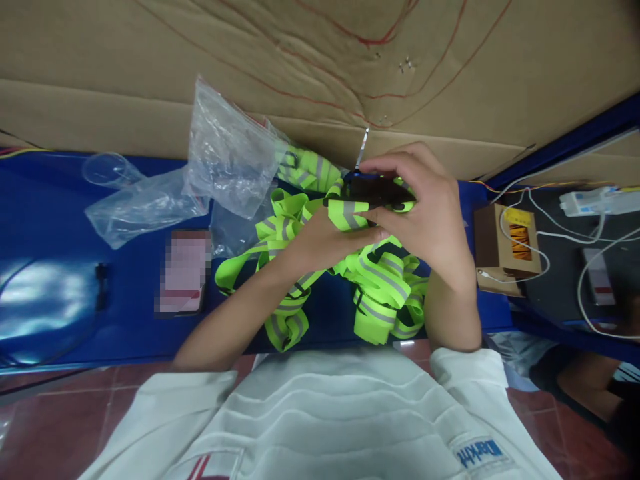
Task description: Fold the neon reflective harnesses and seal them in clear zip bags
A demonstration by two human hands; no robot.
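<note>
Seems to be at the step of working with the yellow-green strap (349,212) and a dark piece (373,190) (maybe a tool handle, cannot tell surely), above the blue table (140,340), near the cardboard wall (100,113). With left hand (336,237), pinching a fold of strap, apparently between thumb and fingers; with right hand (430,200), curling thumb and fingers around the dark piece. For next move, probably calls for keeping the fold steady and minding the thin metal tip (363,150). Along this tip, pointing to the far side, slightly right; along the held fold, seemingly running left to right.
</note>
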